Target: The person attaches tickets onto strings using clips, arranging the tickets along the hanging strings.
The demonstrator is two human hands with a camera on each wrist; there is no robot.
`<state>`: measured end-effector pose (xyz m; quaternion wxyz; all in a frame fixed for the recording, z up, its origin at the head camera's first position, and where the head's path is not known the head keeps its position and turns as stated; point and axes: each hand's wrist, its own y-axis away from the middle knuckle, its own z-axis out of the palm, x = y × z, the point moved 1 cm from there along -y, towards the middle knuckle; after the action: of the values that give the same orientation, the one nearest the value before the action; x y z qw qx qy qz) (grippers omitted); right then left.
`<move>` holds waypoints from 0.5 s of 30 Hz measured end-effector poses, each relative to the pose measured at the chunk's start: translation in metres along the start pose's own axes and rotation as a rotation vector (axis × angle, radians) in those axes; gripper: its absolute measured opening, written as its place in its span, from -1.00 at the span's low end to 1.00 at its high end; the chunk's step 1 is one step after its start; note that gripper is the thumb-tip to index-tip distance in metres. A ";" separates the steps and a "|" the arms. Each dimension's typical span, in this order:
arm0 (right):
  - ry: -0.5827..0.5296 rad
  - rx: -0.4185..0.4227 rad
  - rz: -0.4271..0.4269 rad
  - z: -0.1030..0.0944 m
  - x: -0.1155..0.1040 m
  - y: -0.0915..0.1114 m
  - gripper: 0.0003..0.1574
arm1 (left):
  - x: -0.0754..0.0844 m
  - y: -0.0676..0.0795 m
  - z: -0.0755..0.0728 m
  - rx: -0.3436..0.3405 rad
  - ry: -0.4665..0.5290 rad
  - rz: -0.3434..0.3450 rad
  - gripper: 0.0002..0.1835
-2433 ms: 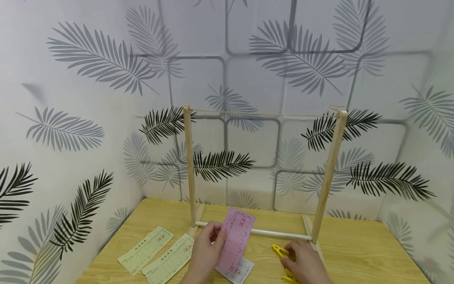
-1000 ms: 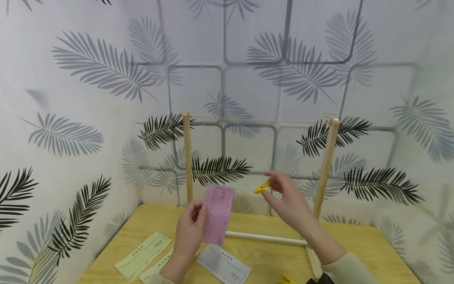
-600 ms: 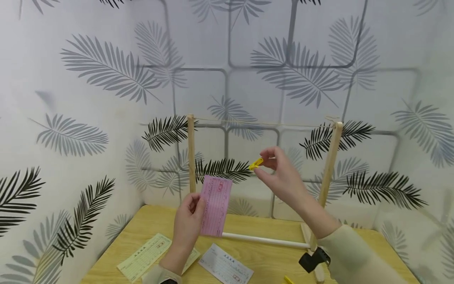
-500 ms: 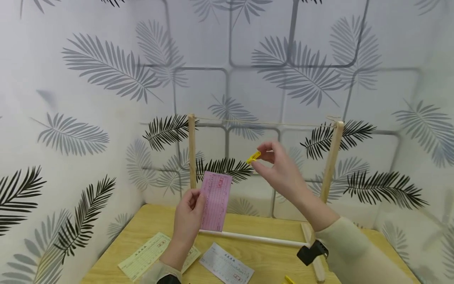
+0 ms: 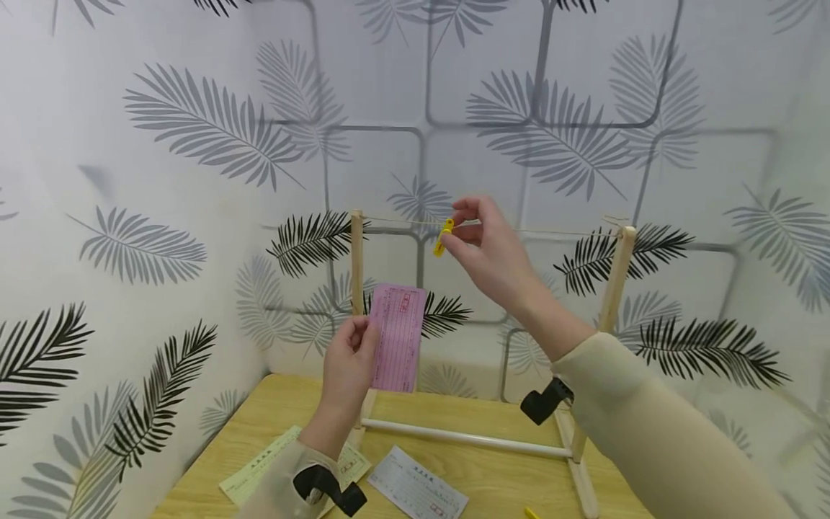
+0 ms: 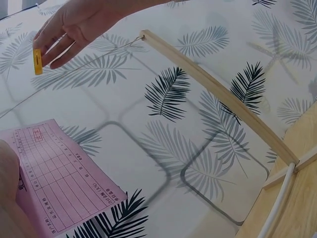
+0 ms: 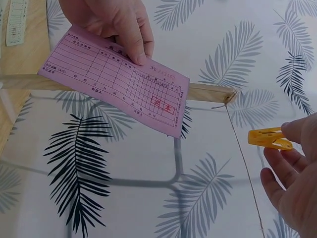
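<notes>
My left hand [image 5: 350, 353] pinches a pink printed receipt slip [image 5: 397, 339] by its left edge and holds it upright, below the string. In the right wrist view the slip [image 7: 116, 82] shows a red stamp and a ruled grid. Higher up, my right hand [image 5: 486, 249] pinches a yellow clothespin [image 5: 444, 238] between thumb and fingers. Seen from the head, the clothespin overlaps the thin string [image 5: 551, 232]; in the right wrist view the clothespin [image 7: 270, 138] is beside the string [image 7: 242, 148], apart from it. The lower left edge of the slip is behind my left fingers.
A wooden frame has a left post [image 5: 357, 267], a right post [image 5: 616, 281] and a white bottom bar [image 5: 467, 437]. On the wooden table [image 5: 506, 476] lie yellowish slips [image 5: 259, 465], a white slip [image 5: 418, 484] and another yellow clothespin [image 5: 532, 513] at the front edge.
My right hand has picked the clothespin up off the table and raised it to string height. The left hand has lifted the pink slip from above the white slip to below the string.
</notes>
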<state>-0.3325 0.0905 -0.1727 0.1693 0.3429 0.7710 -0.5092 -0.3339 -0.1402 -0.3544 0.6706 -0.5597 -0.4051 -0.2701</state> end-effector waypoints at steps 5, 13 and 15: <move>0.012 -0.002 -0.021 0.004 -0.004 -0.015 -0.45 | 0.006 -0.009 0.001 0.003 0.035 -0.014 -0.80; 0.026 -0.022 -0.003 0.009 -0.006 -0.042 -0.68 | 0.009 -0.022 0.004 0.014 0.031 -0.034 -0.82; 0.041 -0.033 -0.006 0.010 -0.007 -0.047 -0.67 | 0.010 -0.025 0.004 0.009 0.017 -0.032 -0.81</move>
<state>-0.3617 0.0668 -0.1410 0.1577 0.3480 0.7836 -0.4900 -0.3500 -0.1409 -0.3326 0.6721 -0.5478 -0.4094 -0.2839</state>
